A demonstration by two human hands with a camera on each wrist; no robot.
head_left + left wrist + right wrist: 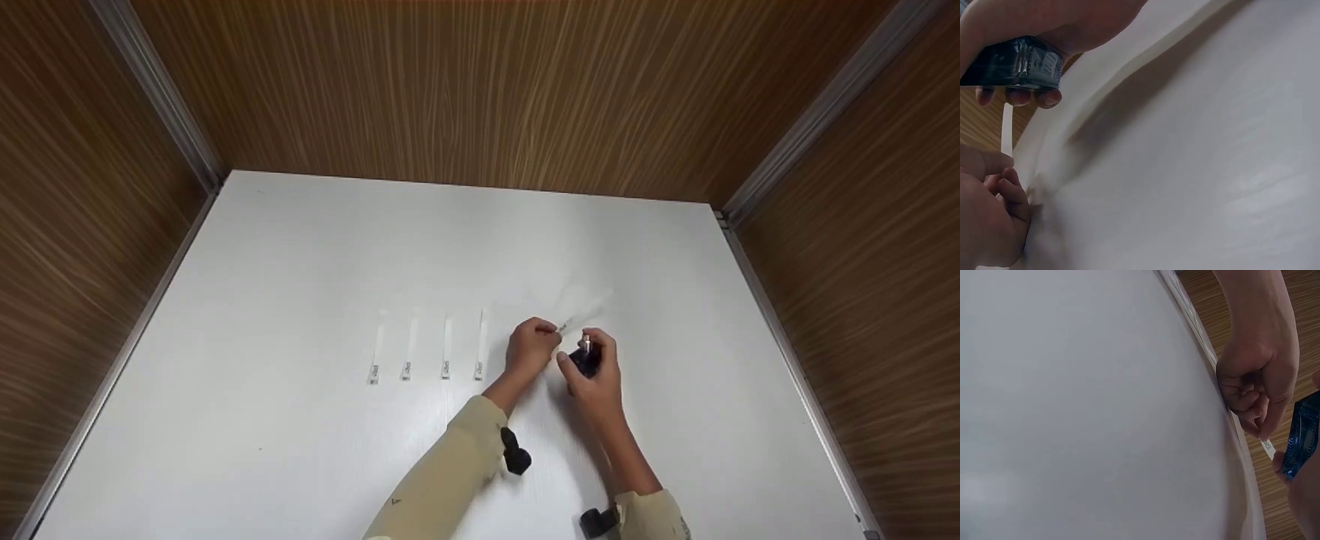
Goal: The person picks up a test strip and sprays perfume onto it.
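My left hand (550,338) pinches one end of a narrow white paper strip (579,321) between thumb and curled fingers, just above the white table (300,300). The strip (1007,128) sticks up from the left hand (994,197) toward a dark blue bottle (1013,63). My right hand (602,365) grips that bottle (585,360), its small silver spray top close to the strip. In the right wrist view the left hand (1255,382) holds the strip's printed end (1267,446) beside the bottle (1302,436).
Several more white strips (447,349) lie side by side on the table, left of my hands. Wood-grain walls (480,90) with metal corner rails close the table in at the back and on both sides.
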